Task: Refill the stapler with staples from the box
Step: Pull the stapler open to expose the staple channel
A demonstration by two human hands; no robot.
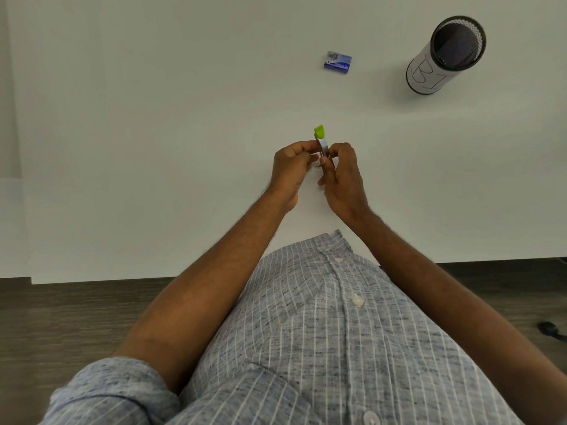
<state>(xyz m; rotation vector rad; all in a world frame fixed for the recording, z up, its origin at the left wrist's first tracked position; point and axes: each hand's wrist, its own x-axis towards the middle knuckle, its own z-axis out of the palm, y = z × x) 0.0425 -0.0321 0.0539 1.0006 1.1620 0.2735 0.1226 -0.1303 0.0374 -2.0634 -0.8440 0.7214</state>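
Observation:
A small stapler (321,140) with a lime-green tip and a metal body sticks up between my two hands over the white table (153,118). My left hand (290,168) pinches it from the left with curled fingers. From the right, my right hand (342,173) grips its lower part, which the fingers hide. The blue and white staple box (337,62) lies flat on the table beyond the hands, well apart from them. I cannot tell whether the stapler is open.
A black mesh pen cup (446,53) wrapped in white paper with handwriting stands at the far right of the table. The table's near edge runs just in front of my striped shirt, with dark wood floor (61,317) below.

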